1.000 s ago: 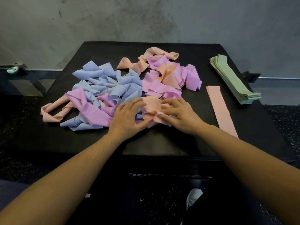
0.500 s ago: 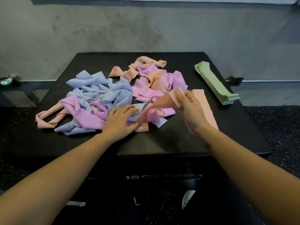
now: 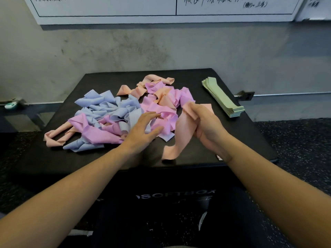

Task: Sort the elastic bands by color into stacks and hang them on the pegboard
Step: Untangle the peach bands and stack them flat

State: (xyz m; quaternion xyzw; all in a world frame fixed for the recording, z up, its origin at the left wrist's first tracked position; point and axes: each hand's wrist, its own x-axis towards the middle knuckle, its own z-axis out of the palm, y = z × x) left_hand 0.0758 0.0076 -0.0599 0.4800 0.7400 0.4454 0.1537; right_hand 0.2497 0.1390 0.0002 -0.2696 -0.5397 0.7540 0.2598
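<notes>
A tangled heap of blue, purple-pink and peach elastic bands [image 3: 114, 113] lies on the black box top [image 3: 100, 158]. My right hand [image 3: 206, 126] grips one peach band [image 3: 180, 133] that hangs down in a loop to the box top. My left hand [image 3: 143, 129] hovers over the heap's near edge with its fingers spread and nothing in them. A neat stack of green bands [image 3: 222, 96] lies at the right of the box. Behind my right hand a flat peach band [image 3: 208, 106] shows only in part. No pegboard is in view.
A grey wall [image 3: 161, 51] stands right behind the box, with a whiteboard [image 3: 161, 9] above it. A metal rail [image 3: 286, 94] runs along the wall at the right. A small teal object [image 3: 10, 105] sits at the far left. Dark speckled floor surrounds the box.
My right hand has pulled the peach band out of the heap and lifted it to the right. My left hand has risen off the heap and spread its fingers. The camera has tilted up.
</notes>
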